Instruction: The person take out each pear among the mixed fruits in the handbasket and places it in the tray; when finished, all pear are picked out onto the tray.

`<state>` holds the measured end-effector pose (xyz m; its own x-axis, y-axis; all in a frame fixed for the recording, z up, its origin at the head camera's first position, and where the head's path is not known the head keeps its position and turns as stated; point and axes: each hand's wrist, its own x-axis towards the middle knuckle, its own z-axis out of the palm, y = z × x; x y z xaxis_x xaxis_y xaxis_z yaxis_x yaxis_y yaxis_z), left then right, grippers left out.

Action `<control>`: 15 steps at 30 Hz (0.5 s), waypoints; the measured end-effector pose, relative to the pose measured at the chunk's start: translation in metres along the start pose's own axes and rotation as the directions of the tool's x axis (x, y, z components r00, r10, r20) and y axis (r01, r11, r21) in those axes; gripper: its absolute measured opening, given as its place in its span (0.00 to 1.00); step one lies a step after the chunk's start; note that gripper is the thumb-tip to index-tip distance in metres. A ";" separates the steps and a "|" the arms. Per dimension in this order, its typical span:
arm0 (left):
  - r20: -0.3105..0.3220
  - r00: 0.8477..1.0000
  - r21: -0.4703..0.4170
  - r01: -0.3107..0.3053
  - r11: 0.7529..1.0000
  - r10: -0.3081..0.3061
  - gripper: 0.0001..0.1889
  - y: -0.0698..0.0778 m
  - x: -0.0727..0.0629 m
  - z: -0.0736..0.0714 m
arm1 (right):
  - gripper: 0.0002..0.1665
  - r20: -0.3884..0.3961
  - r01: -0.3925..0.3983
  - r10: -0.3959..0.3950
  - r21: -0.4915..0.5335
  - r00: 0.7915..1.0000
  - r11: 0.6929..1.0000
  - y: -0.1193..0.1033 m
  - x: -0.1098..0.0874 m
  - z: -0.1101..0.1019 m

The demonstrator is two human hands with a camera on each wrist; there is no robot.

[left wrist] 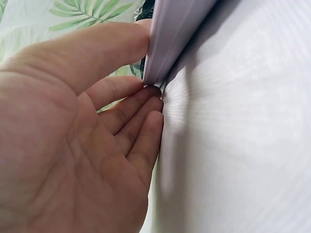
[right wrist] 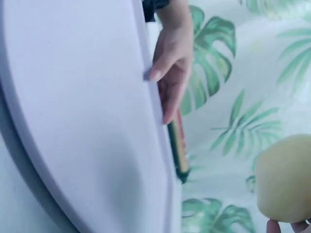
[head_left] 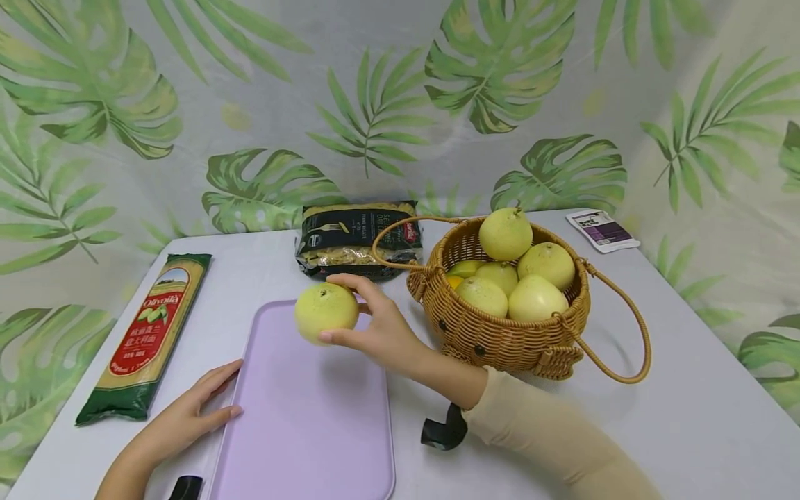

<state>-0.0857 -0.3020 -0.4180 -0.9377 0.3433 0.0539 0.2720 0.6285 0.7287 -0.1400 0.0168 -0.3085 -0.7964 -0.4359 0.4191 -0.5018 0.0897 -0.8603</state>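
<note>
My right hand (head_left: 387,330) grips a round yellow-green pear (head_left: 325,314) between thumb and fingers, raised above the far part of a lilac tray (head_left: 306,430). In the right wrist view the pear (right wrist: 286,179) shows at the lower right edge, with fingertips under it. Along the tray's left edge, my left hand (head_left: 181,417) touches the side with thumb and fingertips, its fingers fairly straight. The left wrist view shows those fingertips against the tray's rim (left wrist: 167,43), low on the white cloth. To the right stands a wicker basket (head_left: 500,347) holding several similar pears (head_left: 537,298).
A green-ended spaghetti pack (head_left: 150,333) lies left of the tray. Behind the tray is a black pasta bag (head_left: 359,236). The basket's looped handles (head_left: 644,347) stick out to its sides. A small white-and-purple pouch (head_left: 602,230) lies at the back right.
</note>
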 end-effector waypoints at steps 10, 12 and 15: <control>-0.006 1.000 0.017 0.025 1.000 -0.025 0.34 0.000 0.000 0.000 | 0.40 -0.045 -0.129 0.130 0.009 0.991 0.992 0.074 0.034 0.047; -0.005 1.000 0.018 0.029 0.999 -0.028 0.34 -0.001 0.000 0.000 | 0.40 -0.045 -0.173 0.174 0.031 0.984 0.985 0.084 0.039 0.051; -0.001 1.000 0.010 0.032 0.999 -0.032 0.34 -0.001 0.001 0.000 | 0.39 -0.044 -0.241 0.243 0.053 0.969 0.969 0.095 0.044 0.056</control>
<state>-0.0868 -0.3023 -0.4189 -0.9461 0.3224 0.0318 0.2444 0.6457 0.7234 -0.2040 -0.0441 -0.3880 -0.9086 -0.3614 0.2095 -0.2765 0.1444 -0.9501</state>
